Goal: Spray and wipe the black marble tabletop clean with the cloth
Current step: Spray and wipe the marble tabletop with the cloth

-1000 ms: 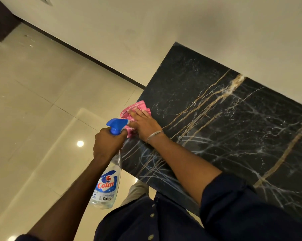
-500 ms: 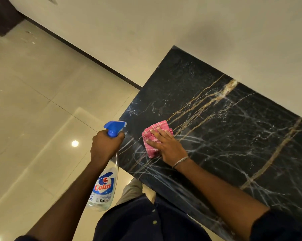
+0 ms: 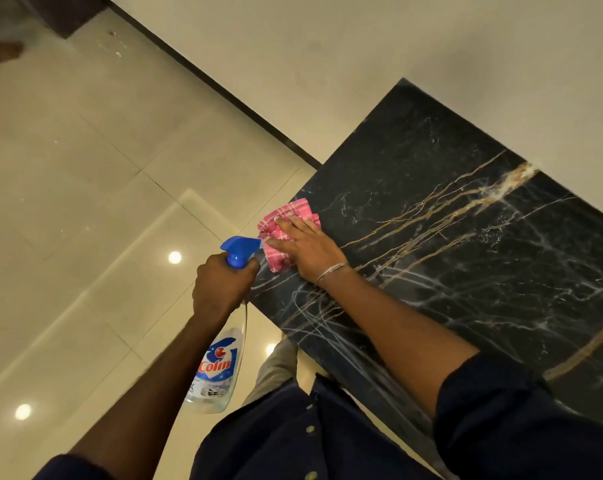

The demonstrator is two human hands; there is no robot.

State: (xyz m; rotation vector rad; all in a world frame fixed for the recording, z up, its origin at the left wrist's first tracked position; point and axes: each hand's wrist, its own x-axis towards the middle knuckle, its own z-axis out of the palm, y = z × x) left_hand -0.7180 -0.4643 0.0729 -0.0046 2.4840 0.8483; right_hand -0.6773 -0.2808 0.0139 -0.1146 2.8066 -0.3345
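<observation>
The right grip (image 3: 307, 252) lies released and flat, fingers straight, pressing the pink checked cloth (image 3: 288, 211) down at the left corner of the black marble counter (image 3: 449, 237), just left of the frame's centre. The cloth is bunched under the palm, and its folds show past the fingertips right at the counter's edge. It looks soft, light and limp. It should glide on the polished stone only under a spread palm, so the best hold is flat over the middle of the wad, which keeps loose folds from trailing off the edge.

Just left of it, the left grip (image 3: 224, 285) is clenched round the neck of the Colin spray bottle (image 3: 217, 372), held off the counter above the tiled floor (image 3: 85, 168). The blue trigger head (image 3: 241, 247) points toward the cloth. The bottle looks rigid, clear plastic, and the neck is its natural hold. I cannot tell whether a finger is on the trigger.
</observation>
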